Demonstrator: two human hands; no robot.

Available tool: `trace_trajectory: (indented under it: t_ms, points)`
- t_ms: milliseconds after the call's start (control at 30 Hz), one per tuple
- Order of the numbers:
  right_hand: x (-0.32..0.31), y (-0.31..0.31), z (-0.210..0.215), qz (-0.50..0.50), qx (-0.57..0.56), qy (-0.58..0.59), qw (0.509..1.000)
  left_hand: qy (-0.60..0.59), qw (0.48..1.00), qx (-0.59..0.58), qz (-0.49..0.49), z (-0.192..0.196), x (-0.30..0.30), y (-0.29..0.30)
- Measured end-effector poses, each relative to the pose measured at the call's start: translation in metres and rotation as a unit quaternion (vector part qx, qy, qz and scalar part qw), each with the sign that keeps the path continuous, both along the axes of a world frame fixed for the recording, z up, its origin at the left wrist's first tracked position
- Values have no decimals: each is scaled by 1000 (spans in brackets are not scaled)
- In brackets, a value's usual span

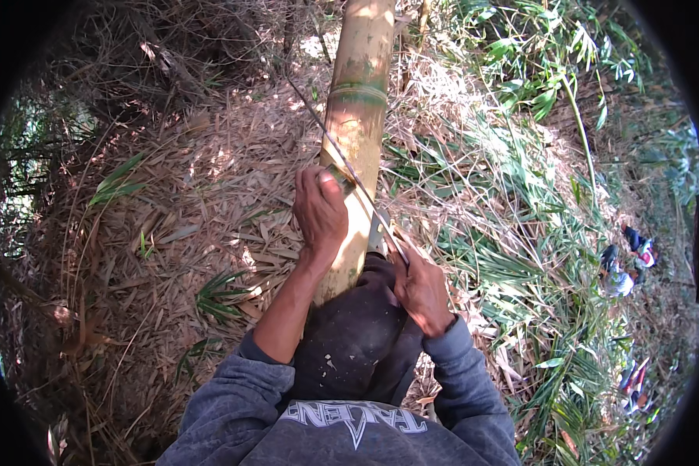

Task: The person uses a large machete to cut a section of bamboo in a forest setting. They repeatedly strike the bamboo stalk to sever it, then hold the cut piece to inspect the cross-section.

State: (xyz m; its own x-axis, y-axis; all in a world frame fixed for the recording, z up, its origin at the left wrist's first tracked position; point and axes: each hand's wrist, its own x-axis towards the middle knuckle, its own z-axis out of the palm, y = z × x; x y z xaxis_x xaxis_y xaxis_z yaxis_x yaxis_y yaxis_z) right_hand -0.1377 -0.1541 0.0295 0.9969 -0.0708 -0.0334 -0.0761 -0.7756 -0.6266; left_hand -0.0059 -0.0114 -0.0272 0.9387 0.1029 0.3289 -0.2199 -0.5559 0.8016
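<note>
A thick yellow-tan bamboo pole (357, 116) runs from the top of the view down to my dark trousers, with a greenish ring at its joint. Slanting across it is a long, thin dark strip (326, 133), whose lower end reaches my right hand (422, 286). That hand is closed around this end, right of the pole. My left hand (321, 211) lies at the pole's left side with its fingers curled in. By its thumb shows a small brown-green piece (343, 179); how it is held is partly hidden. A greyish object (377, 231) beside my right fingers cannot be made out.
Dry bamboo leaves (186, 210) cover the ground at left. Green fronds (474, 256) and thin stems lie at right, below a leafy branch (575, 62). Tangled twigs (163, 54) stand at the far left. Small colourful items (633, 260) lie at the far right.
</note>
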Motion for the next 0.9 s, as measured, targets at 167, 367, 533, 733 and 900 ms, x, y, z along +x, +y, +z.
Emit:
trace_trajectory:
  t_ms: [167, 367, 533, 733, 900]
  points:
    - [3, 12, 20, 4, 79, -122, 989, 2, 1000, 10, 6, -6, 0, 3]
    - [2, 1, 0, 2, 15, 4, 1000, -6, 1000, 3, 5, -3, 1, -1]
    - [-2, 8, 22, -10, 69, -65, 995, -12, 1000, 7, 2, -4, -1, 1]
    - [-2, 0, 0, 6, 24, 27, 999, -41, 999, 5, 9, -2, 0, -4]
    - [-3, 7, 26, 24, 48, -79, 995, -41, 999, 6, 16, -6, 0, -2]
